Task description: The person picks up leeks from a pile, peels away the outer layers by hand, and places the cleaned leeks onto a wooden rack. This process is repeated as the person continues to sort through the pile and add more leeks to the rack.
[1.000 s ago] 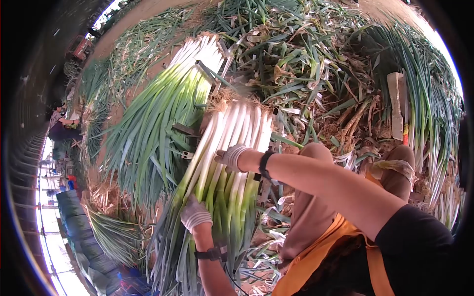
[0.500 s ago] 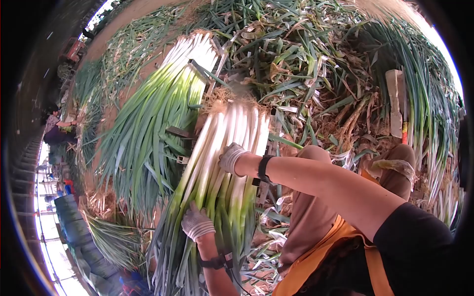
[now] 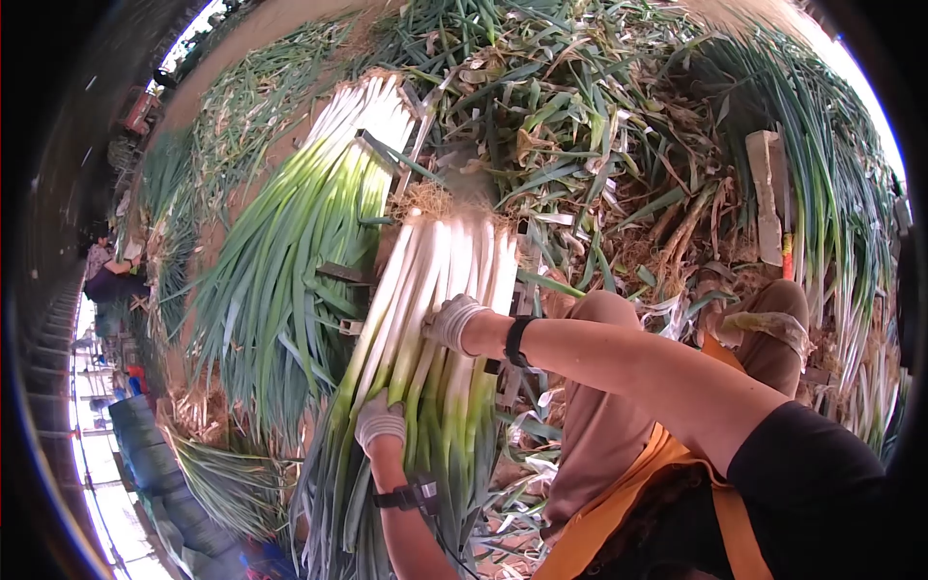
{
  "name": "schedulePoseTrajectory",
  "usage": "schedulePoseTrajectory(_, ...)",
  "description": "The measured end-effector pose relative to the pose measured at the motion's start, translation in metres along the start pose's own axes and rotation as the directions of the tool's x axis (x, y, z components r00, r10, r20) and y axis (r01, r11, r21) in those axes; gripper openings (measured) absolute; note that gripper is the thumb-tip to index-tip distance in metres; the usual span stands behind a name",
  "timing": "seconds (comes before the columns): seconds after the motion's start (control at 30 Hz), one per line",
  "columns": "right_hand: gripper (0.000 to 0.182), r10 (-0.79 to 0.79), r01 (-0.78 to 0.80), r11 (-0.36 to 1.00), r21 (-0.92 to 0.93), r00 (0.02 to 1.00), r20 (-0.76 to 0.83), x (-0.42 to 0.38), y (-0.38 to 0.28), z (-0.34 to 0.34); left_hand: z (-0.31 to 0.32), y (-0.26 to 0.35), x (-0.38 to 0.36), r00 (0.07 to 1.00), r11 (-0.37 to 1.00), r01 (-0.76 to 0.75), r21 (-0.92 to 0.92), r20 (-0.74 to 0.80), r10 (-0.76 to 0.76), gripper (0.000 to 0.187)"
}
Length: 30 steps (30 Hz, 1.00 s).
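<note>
A wide bundle of leeks [image 3: 391, 333] lies in front of me, its roots toward the top and its green leaves toward the bottom. My right hand [image 3: 452, 324], in a pale striped glove, is closed on the white stalks near the middle. Lower down, my left hand [image 3: 380, 422], gloved the same way, is closed at the left part of the bundle, where white turns green. Stalks hide some of its fingertips. Up and left, a second leek bundle [image 3: 280, 232] rests beside a dark metal bracket [image 3: 387, 155].
Loose leaves and trimmings [image 3: 570, 126] are heaped beyond the bundle. More leeks [image 3: 822, 193] stand at the right by a pale board [image 3: 766, 198]. A small bunch [image 3: 227, 483] lies lower left. Another person [image 3: 111, 271] is at the far left. My knees are at the right.
My left hand has moved slightly up along the stalks. My right hand has shifted a little left and down. The root end of the bundle sits slightly lower in view.
</note>
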State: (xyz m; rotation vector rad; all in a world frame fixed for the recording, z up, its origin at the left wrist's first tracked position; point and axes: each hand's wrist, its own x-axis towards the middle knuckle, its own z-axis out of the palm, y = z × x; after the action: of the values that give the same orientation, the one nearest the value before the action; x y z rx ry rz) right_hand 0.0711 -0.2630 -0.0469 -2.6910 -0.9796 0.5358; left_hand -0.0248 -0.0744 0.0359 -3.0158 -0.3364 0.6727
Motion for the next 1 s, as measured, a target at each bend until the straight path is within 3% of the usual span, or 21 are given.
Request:
schedulePoseTrajectory(0.07, 0.029, -0.032, 0.032, 0.999, 0.003, 0.999, -0.027, 0.013, 0.008, 0.009, 0.004, 0.004, -0.005, 0.998, 0.998, 0.054, 0.014, -0.024, -0.054, 0.041)
schedulePoseTrajectory(0.17, 0.043, 0.023, -0.014, 0.992, -0.127, 0.997, 0.072, 0.014, 0.021, -0.016, 0.016, 0.001, -0.004, 0.995, 0.997, 0.059, 0.046, -0.083, -0.055, 0.039)
schedulePoseTrajectory(0.27, 0.046, 0.202, -0.195, 0.979, -0.059, 0.967, 0.153, 0.014, 0.050, -0.045, 0.019, 0.001, -0.006, 0.994, 0.997, 0.067, 0.035, -0.088, -0.063, 0.038)
schedulePoseTrajectory(0.3, 0.045, 0.182, -0.175, 0.983, -0.058, 0.968, 0.174, 0.015, 0.055, -0.049, 0.021, -0.001, -0.007, 0.995, 0.998, 0.057, 0.030, -0.088, -0.054, 0.038)
schedulePoseTrajectory(0.4, 0.044, 0.115, -0.115, 0.993, -0.012, 0.993, -0.025, 0.020, 0.065, -0.019, 0.020, -0.003, -0.006, 0.998, 1.000, 0.017, 0.018, -0.068, -0.016, 0.038)
schedulePoseTrajectory(0.47, 0.042, 0.123, -0.122, 0.992, 0.009, 0.992, -0.027, 0.019, 0.062, -0.016, 0.008, -0.005, -0.005, 0.999, 0.999, -0.029, 0.027, -0.025, 0.030, 0.039)
schedulePoseTrajectory(0.57, 0.039, 0.113, -0.113, 0.994, 0.010, 0.993, -0.034, 0.016, 0.060, -0.018, -0.016, 0.013, 0.014, 0.989, 0.982, -0.150, -0.112, 0.004, 0.151, 0.042)
schedulePoseTrajectory(0.63, 0.039, 0.153, -0.149, 0.985, 0.085, 0.987, -0.040, 0.009, 0.058, -0.023, -0.012, 0.038, 0.049, 0.972, 0.929, -0.234, -0.287, -0.055, 0.228, 0.043)
schedulePoseTrajectory(0.7, 0.039, 0.184, -0.177, 0.974, 0.143, 0.982, -0.041, 0.009, 0.059, -0.020, 0.004, 0.068, 0.089, 0.954, 0.891, -0.294, -0.346, -0.161, 0.253, 0.043)
schedulePoseTrajectory(0.8, 0.039, 0.157, -0.141, 0.976, 0.168, 0.984, -0.086, 0.000, 0.064, -0.021, 0.019, 0.095, 0.122, 0.961, 0.771, -0.276, -0.574, -0.152, 0.231, 0.042)
schedulePoseTrajectory(0.83, 0.038, 0.126, -0.100, 0.978, 0.185, 0.983, -0.135, 0.001, 0.066, -0.018, 0.005, 0.103, 0.112, 0.975, 0.823, -0.222, -0.523, -0.095, 0.203, 0.040)
schedulePoseTrajectory(0.93, 0.037, 0.064, -0.048, 0.993, 0.103, 0.985, -0.158, -0.004, 0.068, -0.019, 0.023, 0.095, 0.120, 0.965, 0.732, -0.260, -0.630, -0.139, 0.222, 0.039)
schedulePoseTrajectory(1.0, 0.033, 0.111, -0.095, 0.983, 0.156, 0.990, -0.091, 0.001, 0.064, -0.020, 0.027, 0.102, 0.120, 0.979, 0.837, -0.197, -0.510, -0.153, 0.136, 0.032)
